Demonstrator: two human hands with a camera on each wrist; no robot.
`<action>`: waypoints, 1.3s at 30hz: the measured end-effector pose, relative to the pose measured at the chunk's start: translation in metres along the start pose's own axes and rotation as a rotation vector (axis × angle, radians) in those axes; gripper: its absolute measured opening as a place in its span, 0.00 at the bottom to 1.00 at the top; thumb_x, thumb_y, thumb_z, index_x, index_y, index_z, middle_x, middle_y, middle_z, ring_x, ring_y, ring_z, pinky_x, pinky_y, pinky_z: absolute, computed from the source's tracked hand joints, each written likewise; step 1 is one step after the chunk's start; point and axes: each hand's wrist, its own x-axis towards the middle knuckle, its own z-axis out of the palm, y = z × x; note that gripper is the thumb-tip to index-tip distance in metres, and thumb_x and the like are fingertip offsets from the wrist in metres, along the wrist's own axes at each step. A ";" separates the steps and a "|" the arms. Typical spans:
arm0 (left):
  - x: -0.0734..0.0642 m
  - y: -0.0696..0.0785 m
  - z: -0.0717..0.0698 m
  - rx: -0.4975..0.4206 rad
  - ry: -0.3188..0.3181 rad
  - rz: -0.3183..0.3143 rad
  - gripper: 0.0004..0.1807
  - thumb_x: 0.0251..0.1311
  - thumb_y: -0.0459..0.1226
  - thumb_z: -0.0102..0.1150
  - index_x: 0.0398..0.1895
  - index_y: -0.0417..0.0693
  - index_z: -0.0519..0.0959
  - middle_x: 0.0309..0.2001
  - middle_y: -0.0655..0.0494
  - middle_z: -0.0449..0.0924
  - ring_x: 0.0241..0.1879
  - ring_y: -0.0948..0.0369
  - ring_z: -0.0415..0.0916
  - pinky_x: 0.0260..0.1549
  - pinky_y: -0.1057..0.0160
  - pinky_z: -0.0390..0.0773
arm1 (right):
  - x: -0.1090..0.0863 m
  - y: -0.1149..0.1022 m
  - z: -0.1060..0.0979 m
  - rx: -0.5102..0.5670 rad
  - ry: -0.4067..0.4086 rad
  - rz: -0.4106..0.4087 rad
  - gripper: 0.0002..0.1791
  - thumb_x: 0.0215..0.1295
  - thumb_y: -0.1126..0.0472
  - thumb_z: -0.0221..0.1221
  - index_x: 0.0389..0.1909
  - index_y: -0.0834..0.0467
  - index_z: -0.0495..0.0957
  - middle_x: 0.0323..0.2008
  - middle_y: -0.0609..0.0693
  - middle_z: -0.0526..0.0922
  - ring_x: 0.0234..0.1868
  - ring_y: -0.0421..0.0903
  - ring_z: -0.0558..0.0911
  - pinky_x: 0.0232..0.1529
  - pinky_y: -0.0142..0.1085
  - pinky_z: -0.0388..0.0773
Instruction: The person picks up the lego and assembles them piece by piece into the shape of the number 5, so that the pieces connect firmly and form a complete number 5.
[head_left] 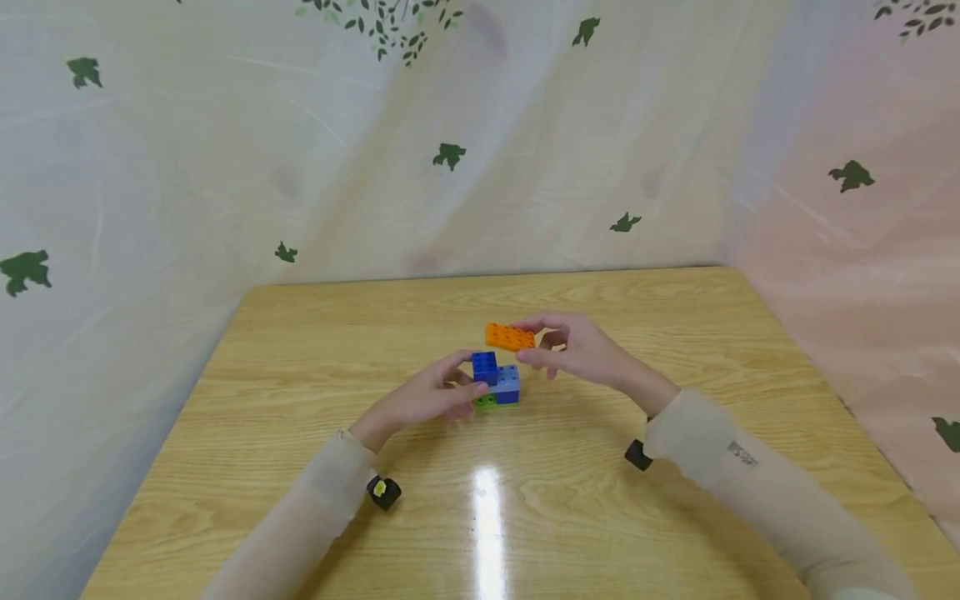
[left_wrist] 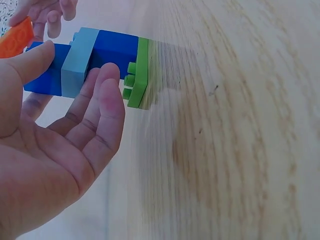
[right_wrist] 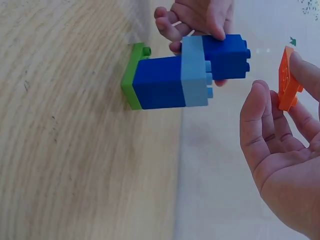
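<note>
A small stack of toy building bricks stands on the wooden table. At its bottom lies a thin green brick (right_wrist: 131, 82) with a dark blue brick (right_wrist: 161, 82) on it. Above that is a light blue brick (right_wrist: 194, 80), topped by a second dark blue brick (head_left: 484, 365) set off to the left. My left hand (head_left: 427, 393) pinches this top brick between thumb and fingers. Just above and behind the stack, my right hand (head_left: 576, 346) holds a flat orange brick (head_left: 504, 336) by its right end, studs up, apart from the stack.
The wooden table (head_left: 300, 350) reaches back to a pale curtain (head_left: 360, 183) with leaf prints. A pinkish curtain (head_left: 847, 250) hangs along the right side. Small black devices, one near the left sleeve (head_left: 384, 492) and one near the right cuff (head_left: 638, 455), sit at the wrists.
</note>
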 end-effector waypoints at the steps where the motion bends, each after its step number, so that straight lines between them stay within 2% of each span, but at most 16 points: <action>1: 0.000 -0.001 -0.001 -0.008 0.001 -0.007 0.29 0.74 0.50 0.56 0.75 0.64 0.63 0.53 0.40 0.78 0.44 0.45 0.82 0.41 0.49 0.85 | 0.001 0.002 0.002 0.004 -0.006 -0.007 0.24 0.69 0.56 0.67 0.64 0.55 0.77 0.48 0.54 0.82 0.35 0.59 0.82 0.32 0.54 0.85; 5: 0.001 -0.003 -0.002 -0.047 0.009 -0.030 0.33 0.72 0.51 0.58 0.77 0.64 0.60 0.53 0.41 0.78 0.45 0.45 0.82 0.43 0.49 0.85 | 0.004 0.005 0.011 0.026 -0.041 0.019 0.25 0.67 0.53 0.68 0.64 0.54 0.78 0.49 0.53 0.82 0.38 0.69 0.80 0.33 0.59 0.83; 8: 0.000 -0.003 -0.003 -0.066 0.016 -0.038 0.35 0.72 0.50 0.59 0.78 0.64 0.57 0.54 0.41 0.78 0.46 0.44 0.82 0.43 0.49 0.85 | 0.005 0.004 0.015 0.039 -0.059 0.047 0.26 0.67 0.52 0.68 0.64 0.54 0.78 0.51 0.52 0.83 0.40 0.72 0.79 0.35 0.61 0.82; 27: -0.002 -0.005 -0.004 -0.052 0.016 -0.037 0.33 0.72 0.56 0.55 0.76 0.62 0.61 0.52 0.42 0.80 0.45 0.46 0.82 0.42 0.49 0.84 | 0.007 0.008 0.017 0.005 -0.073 0.037 0.26 0.68 0.52 0.67 0.65 0.53 0.77 0.46 0.51 0.85 0.36 0.70 0.80 0.34 0.62 0.82; 34: -0.002 -0.004 -0.003 -0.043 0.011 -0.056 0.34 0.74 0.62 0.43 0.77 0.61 0.59 0.55 0.45 0.79 0.46 0.47 0.82 0.44 0.50 0.84 | 0.007 0.011 0.017 -0.003 -0.067 0.023 0.26 0.69 0.54 0.67 0.65 0.55 0.77 0.47 0.54 0.80 0.34 0.68 0.80 0.33 0.59 0.83; 39: 0.000 -0.003 -0.003 -0.046 0.002 -0.048 0.33 0.77 0.63 0.33 0.75 0.57 0.62 0.57 0.46 0.75 0.46 0.47 0.82 0.44 0.49 0.84 | 0.008 0.012 0.017 0.009 -0.064 0.027 0.25 0.68 0.55 0.67 0.65 0.54 0.77 0.45 0.55 0.79 0.35 0.70 0.80 0.34 0.61 0.82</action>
